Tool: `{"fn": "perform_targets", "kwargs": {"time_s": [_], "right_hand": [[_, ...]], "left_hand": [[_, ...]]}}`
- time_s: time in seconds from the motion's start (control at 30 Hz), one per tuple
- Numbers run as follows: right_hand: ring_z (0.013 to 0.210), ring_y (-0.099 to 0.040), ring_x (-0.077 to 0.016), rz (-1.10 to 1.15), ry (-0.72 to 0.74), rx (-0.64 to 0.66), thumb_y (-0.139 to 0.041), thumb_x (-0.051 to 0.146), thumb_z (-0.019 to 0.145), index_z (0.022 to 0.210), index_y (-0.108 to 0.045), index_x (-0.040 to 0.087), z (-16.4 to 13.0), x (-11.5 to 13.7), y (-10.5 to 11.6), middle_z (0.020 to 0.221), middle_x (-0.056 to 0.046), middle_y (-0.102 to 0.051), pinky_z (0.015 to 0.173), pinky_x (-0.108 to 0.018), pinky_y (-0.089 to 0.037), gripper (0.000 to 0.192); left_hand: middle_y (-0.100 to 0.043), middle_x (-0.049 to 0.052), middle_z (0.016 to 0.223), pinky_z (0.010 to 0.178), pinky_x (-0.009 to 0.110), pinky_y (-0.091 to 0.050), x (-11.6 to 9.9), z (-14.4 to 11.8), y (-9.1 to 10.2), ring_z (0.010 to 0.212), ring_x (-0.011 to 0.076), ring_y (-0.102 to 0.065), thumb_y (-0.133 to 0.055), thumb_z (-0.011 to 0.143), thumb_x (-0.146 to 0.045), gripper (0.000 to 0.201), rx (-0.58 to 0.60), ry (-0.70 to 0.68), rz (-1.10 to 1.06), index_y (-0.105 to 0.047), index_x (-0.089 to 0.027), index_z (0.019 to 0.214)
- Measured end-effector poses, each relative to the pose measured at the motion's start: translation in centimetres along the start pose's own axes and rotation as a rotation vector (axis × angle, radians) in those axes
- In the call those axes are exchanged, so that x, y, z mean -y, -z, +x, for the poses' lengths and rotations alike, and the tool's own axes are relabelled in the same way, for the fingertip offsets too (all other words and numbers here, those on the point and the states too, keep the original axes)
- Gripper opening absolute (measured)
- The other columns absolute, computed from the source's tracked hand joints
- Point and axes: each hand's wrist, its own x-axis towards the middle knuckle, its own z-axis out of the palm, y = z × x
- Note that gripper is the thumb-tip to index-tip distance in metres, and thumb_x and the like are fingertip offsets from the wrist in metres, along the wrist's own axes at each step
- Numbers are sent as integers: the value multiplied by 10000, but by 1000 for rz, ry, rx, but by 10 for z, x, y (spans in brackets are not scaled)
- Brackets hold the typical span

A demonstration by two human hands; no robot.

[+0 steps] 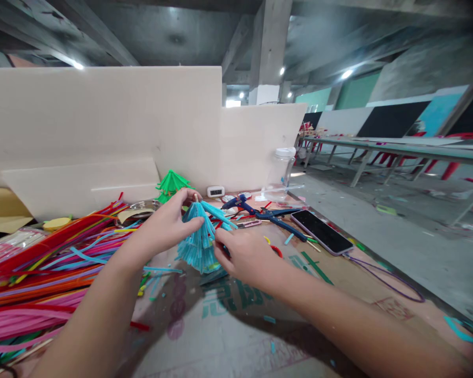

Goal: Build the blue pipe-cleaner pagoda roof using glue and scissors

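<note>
A light-blue cone-shaped tree of layered pipe cleaners (199, 247) stands before me, a thin stick showing at its tip. My left hand (177, 215) is closed around its upper part, fingers behind the tip and thumb across the front. A loose-ended blue strip (216, 211) slants from the top down to the right. My right hand (248, 257) is closed at the tree's right edge, fingertips pinched against it; what they hold is hidden. Close behind this hand shows a red scissor-like handle (276, 251). A dark flat blade (213, 277) lies beneath the tree.
Many coloured pipe cleaners (43, 283) cover the left side. A green cone-shaped tree (172, 185) stands behind. Beyond my right hand are a glue gun (240, 203), blue-handled pliers (286, 223), a phone (322, 231), a small digital clock (215, 191) and a clear jar (280, 170).
</note>
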Motion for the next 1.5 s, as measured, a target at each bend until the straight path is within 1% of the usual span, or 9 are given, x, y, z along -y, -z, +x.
{"fn": "perform_targets", "kwargs": {"time_s": [0.5, 0.7, 0.83, 0.93, 1.07, 1.13, 1.2, 1.4, 1.5], "right_hand": [[588, -602, -155, -19, -32, -2, -408, 286, 968, 900, -583, 172, 0, 2, 1, 715, -43, -694, 536, -306, -190, 220], [593, -602, -155, -6, -33, 3, -382, 295, 979, 913, -577, 172, 0, 1, 3, 722, -41, -692, 534, -304, -190, 239], [594, -605, -164, -9, -32, 7, -384, 293, 976, 914, -583, 181, 1, 1, 3, 729, -42, -694, 528, -310, -177, 236], [593, -609, -173, -7, -39, 19, -379, 303, 983, 925, -593, 178, 1, 3, 4, 725, -46, -695, 526, -311, -173, 255], [613, -614, -182, 21, -106, 55, -402, 336, 985, 920, -627, 172, 2, 4, 9, 743, -63, -706, 533, -305, -184, 286], [621, -605, -174, 107, -139, 102, -447, 348, 966, 850, -647, 183, 3, 1, 10, 728, -55, -700, 532, -294, -200, 283], [603, -581, -149, 287, -169, 177, -506, 345, 930, 782, -649, 193, 6, -5, 8, 689, -28, -678, 520, -271, -229, 255], [406, -440, -79, 1075, -380, 574, -561, 374, 880, 694, -563, 186, 16, -27, -7, 504, 47, -553, 425, -207, -323, 264], [381, -423, -66, 1266, -439, 547, -627, 413, 839, 745, -579, 187, 18, -27, -10, 484, 66, -548, 395, -190, -322, 250]], "left_hand": [[-597, 53, 1105, 898, 389, -477, -1, -1, 1, 1015, 239, -603, -577, 795, -279, 319, 5, -22, 22, -489, -216, 1095], [-598, 58, 1129, 894, 397, -482, -3, -3, 1, 1029, 246, -607, -584, 830, -362, 329, 22, -18, 10, -501, -220, 1115], [-617, 58, 1091, 881, 398, -486, -5, -1, -3, 1018, 250, -610, -582, 840, -459, 355, -28, -3, 9, -520, -212, 1088], [-617, 65, 1062, 886, 403, -478, -6, 0, -7, 1004, 247, -609, -592, 826, -425, 332, -77, -17, 37, -519, -195, 1054], [-610, 73, 1070, 896, 401, -471, -2, 2, -8, 1028, 245, -600, -589, 823, -391, 321, -89, -21, 33, -515, -186, 1059], [-606, 70, 1075, 896, 395, -471, 0, 2, -8, 1030, 240, -598, -586, 826, -382, 310, -89, -16, 21, -512, -189, 1057], [-602, 66, 1077, 895, 388, -470, 3, 3, -8, 1032, 234, -594, -582, 832, -372, 298, -91, -16, 18, -510, -194, 1059], [-596, 53, 1077, 897, 381, -467, 10, 4, -7, 1027, 222, -587, -574, 849, -372, 288, -89, -25, -5, -505, -202, 1071], [-591, 49, 1075, 909, 382, -462, 12, 5, -7, 1026, 217, -586, -576, 852, -367, 281, -94, -31, -16, -505, -202, 1068]]}}
